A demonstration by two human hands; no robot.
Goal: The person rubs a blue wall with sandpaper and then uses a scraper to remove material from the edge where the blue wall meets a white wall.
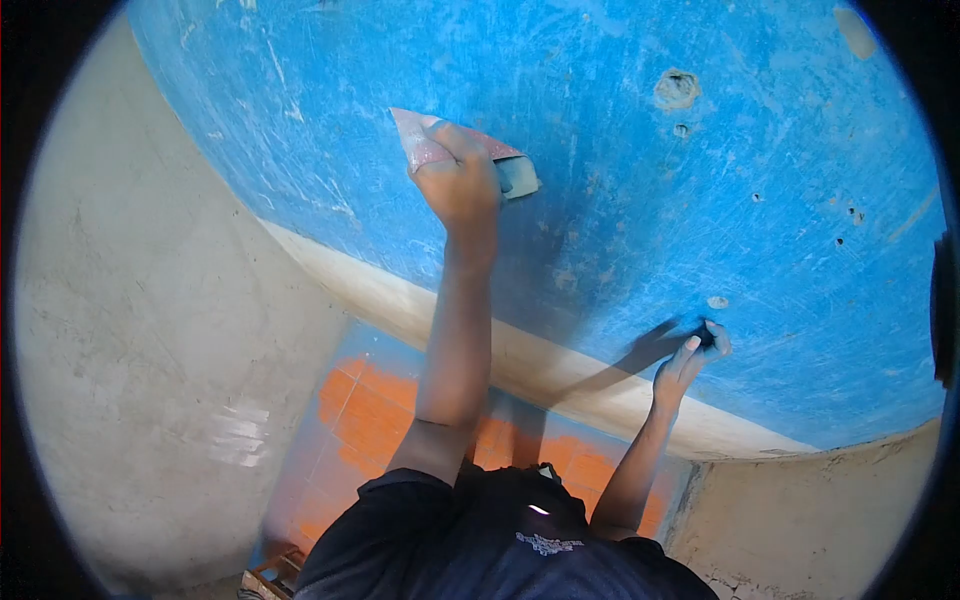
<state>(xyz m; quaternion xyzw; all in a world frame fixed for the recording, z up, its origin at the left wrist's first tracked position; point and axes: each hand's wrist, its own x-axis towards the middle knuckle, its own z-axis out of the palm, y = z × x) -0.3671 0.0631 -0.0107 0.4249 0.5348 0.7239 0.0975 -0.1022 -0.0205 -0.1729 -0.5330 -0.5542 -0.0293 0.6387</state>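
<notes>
My left hand [458,185] grips a folded sheet of sandpaper [418,140], pinkish-red on one face and pale grey-green at the right-hand corner. It is held up against the blue painted wall [600,130], which is scuffed with whitish scratches. Lower and to the right, my right hand [685,365] rests at the wall with thumb and fingers apart. A dark shadow lies between its fingers, and no object shows there. Just above that hand is a small pale patch [717,302] in the paint.
Higher on the wall are a larger chipped patch [677,89] and several small holes. An off-white band [370,285] runs along the wall's foot. Orange floor tiles [375,410] carry bluish dust. A grey wall [150,270] stands at left, with a wooden object [275,575] at lower left.
</notes>
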